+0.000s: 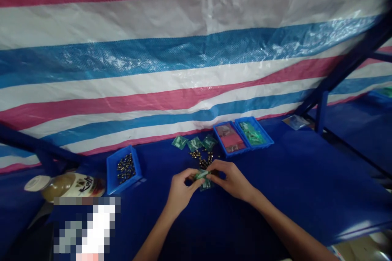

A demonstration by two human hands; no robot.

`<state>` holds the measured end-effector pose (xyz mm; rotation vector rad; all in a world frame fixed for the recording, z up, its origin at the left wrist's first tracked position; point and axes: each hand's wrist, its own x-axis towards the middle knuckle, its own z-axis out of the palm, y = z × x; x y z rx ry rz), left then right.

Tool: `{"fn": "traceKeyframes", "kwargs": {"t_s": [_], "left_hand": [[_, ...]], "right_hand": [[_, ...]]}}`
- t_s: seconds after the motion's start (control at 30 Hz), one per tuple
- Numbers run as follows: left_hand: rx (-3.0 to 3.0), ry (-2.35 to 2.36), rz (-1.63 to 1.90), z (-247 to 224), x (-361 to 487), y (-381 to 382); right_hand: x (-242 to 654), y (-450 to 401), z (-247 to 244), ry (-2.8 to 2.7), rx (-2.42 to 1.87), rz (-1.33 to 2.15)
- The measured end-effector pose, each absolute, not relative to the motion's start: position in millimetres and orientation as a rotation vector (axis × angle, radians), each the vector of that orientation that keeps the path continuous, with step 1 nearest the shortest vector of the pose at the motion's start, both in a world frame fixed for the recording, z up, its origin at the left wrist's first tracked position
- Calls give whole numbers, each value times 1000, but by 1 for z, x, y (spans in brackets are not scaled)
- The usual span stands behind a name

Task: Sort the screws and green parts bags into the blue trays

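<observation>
The left hand (183,191) and right hand (230,179) are pinching a small green packet (202,179) between them, its long side seemingly running crosswise.

Pixelated patch (85,228), green packet (202,180) half-hidden by hands (183,189)

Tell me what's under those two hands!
The left hand and right hand pinch a small green packet over the blue table. Small dark metal parts lie just past them. What lies right under the palms is covered.
</observation>
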<state>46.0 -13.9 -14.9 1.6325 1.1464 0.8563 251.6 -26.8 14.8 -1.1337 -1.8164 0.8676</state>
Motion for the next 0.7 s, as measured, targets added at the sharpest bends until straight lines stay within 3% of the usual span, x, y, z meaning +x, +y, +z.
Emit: {"fn": "traceKeyframes", "kwargs": {"t_s": [0.13,0.37,0.7], "left_hand": [[1661,1218,966,-9,46,-11],[1711,1361,1012,-7,41,-7],[1887,1360,949,-10,41,-10]], "right_hand": [[283,-15,19,-1683,-1298,616],[382,-1,17,-1147,-1707,-136],[416,2,-8,-1416,-1924,-414]]}}
